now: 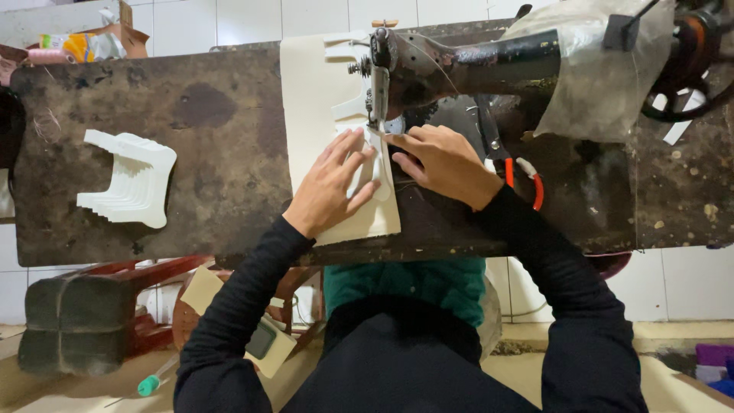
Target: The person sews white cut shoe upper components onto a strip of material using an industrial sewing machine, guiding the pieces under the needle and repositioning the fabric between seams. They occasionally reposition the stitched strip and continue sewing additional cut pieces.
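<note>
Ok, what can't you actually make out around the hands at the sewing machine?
- Needle and presser foot: head view, hidden behind the sewing machine head and right hand fingertips.
- Cream sheet under the left hand: covered by the palm.
- Handwheel: cut off by the right edge.
- Red-handled tool: blades hidden by the right wrist.

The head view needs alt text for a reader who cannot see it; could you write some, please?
Both hands, left hand and right hand, press a cream sheet flat under the needle of a black sewing machine on a worn table. A stack of white cut pieces lies to the left.
</note>
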Motion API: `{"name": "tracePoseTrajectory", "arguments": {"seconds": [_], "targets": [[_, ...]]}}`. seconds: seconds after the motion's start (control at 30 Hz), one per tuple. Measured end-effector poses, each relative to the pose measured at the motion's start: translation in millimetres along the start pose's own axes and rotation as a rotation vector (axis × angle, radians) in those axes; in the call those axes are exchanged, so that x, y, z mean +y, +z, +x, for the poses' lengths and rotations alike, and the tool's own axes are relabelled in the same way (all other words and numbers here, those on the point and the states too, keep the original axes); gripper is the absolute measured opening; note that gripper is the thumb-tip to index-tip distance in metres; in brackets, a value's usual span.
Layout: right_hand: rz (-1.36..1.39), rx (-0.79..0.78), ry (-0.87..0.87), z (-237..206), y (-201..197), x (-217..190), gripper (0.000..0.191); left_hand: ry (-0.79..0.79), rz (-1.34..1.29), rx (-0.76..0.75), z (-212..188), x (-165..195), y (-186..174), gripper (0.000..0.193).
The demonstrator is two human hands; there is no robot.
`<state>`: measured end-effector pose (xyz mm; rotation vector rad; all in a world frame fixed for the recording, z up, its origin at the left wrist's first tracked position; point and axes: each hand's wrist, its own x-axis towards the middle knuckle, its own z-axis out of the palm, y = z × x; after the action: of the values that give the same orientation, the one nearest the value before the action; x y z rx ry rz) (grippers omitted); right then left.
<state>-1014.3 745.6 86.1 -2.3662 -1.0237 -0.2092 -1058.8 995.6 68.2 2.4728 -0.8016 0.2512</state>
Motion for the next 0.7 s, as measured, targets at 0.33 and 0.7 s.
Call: {"name": "tracePoseTrajectory", "arguments": {"seconds": [0.33, 0.7], "targets": [[-0.037, 0.029, -0.02, 0.4, 8.0, 22.4, 0.029, -0.035, -0.015, 0.035, 12.9, 10.1, 9.0, 0.05], [-0.056, 0.003, -0.046, -6.8, 1.7, 28.4, 0.036, -0.054, -0.003, -0.05, 30.1, 6.5, -10.4, 0.051]]}}
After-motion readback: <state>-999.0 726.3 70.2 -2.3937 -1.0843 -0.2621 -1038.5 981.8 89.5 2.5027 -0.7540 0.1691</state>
